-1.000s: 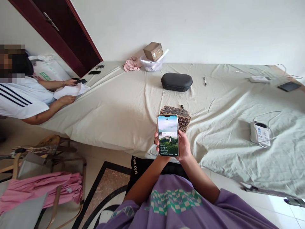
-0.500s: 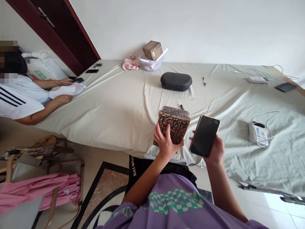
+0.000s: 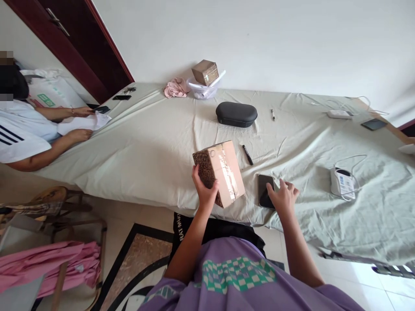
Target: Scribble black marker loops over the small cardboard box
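Observation:
My left hand [image 3: 204,190] grips a taped cardboard box [image 3: 220,172] with a dark scribble pattern on one side, tilted so its plain taped face shows. My right hand [image 3: 282,196] rests with spread fingers on a black phone [image 3: 265,196] that lies screen-dark on the pale sheet [image 3: 155,142] near the front edge. A black marker [image 3: 247,154] lies just behind the box.
A black oval case [image 3: 236,114], a pen [image 3: 272,114], a small brown box on a clear bowl [image 3: 204,82], pink cloth [image 3: 175,87], a white device with cable [image 3: 343,182] and a tablet [image 3: 374,124] lie about. Another person [image 3: 35,134] sits left with papers.
The phone went from both hands to my right hand, then down onto the sheet. My left hand took the patterned box and tipped it up.

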Available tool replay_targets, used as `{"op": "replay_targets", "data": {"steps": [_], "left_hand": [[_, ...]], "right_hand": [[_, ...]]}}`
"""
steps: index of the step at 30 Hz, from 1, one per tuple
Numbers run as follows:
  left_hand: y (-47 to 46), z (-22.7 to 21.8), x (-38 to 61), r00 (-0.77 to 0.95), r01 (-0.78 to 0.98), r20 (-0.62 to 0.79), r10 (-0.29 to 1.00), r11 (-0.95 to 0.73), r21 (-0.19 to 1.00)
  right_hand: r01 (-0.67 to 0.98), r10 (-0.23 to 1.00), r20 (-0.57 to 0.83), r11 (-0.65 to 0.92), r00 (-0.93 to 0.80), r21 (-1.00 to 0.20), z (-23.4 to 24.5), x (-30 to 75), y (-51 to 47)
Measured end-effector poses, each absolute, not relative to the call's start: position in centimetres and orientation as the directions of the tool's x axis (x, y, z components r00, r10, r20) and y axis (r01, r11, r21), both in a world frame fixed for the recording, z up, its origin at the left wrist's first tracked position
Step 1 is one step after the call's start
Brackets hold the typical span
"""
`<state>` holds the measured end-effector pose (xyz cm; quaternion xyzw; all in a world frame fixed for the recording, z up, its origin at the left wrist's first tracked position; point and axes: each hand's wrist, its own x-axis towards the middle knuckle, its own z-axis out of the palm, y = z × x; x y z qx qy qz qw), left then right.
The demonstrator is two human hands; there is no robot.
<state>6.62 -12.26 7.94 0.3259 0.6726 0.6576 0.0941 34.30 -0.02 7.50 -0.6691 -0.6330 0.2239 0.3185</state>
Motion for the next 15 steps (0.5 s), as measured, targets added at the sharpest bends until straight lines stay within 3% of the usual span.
{"op": "replay_targets", "data": {"steps": [2, 3, 6, 9, 15], "left_hand": [[-12.1, 7.9, 6.1, -0.775, 0.035, 0.152, 0.613, -0.199, 0.979], [-12.0, 7.9, 6.1, -0.76, -0.087, 0.1, 0.643, -0.252, 0.964], [-12.0, 8.2, 6.8, -0.684, -0.291, 0.024, 0.729, -0.303, 0.907], [-12.4, 8.4, 7.7, -0.61, -0.316, 0.009, 0.792, -0.254, 0.914], [-13.0, 7.9, 7.2, -0.573, -0.151, 0.074, 0.816, -0.194, 0.969]], "right_hand": [[0.595, 0.991, 0.065, 0.121, -0.115, -0.795, 9.1, 33.1, -0.6], [0.465, 0.968, -0.013, 0.108, -0.249, -0.879, 9.7, 32.4, -0.9], [0.133, 0.788, -0.228, -0.186, -0.572, -0.974, 10.7, 30.1, -1.9], [0.041, 0.671, -0.269, -0.335, -0.691, -0.941, 10.1, 28.2, -2.6], [-0.08, 0.639, -0.151, -0.317, -0.754, -0.945, 10.1, 27.3, -3.4]]}}
